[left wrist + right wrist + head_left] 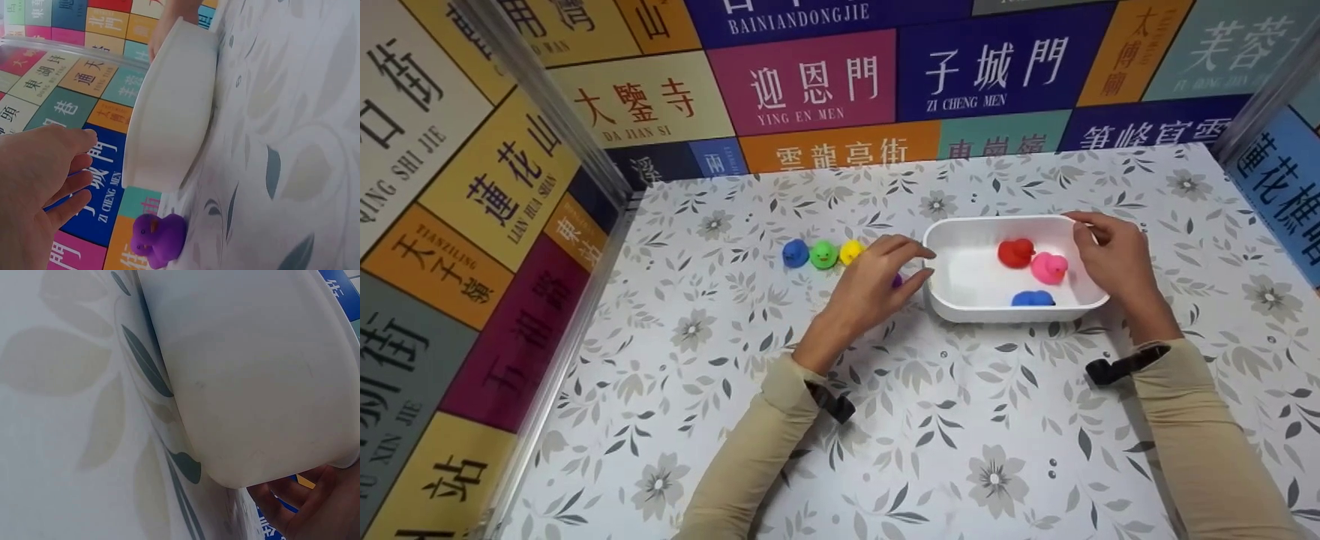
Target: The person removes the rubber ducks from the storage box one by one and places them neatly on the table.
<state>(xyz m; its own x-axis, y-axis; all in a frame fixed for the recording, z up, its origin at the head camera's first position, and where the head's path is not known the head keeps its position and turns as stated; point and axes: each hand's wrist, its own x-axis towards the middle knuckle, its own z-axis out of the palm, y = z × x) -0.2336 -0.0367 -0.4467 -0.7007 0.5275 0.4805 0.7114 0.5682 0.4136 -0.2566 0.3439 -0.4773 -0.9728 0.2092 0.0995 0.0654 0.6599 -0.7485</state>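
A white plastic tub sits on the table, with a red rubber duck, a pink duck and a partly hidden blue duck inside. At its right end my right hand grips the rim near the far corner; the right wrist view has its fingers against the outer wall. My left hand is by the tub's left end, fingers loosely bent and holding nothing. The left wrist view shows a gap between it and the tub. Close by stands a purple duck, mostly covered by that hand in the head view.
Left of the tub, a blue duck, a green duck and a yellow duck stand in a row. A floral cloth covers the table. Printed panels rise along the back and sides.
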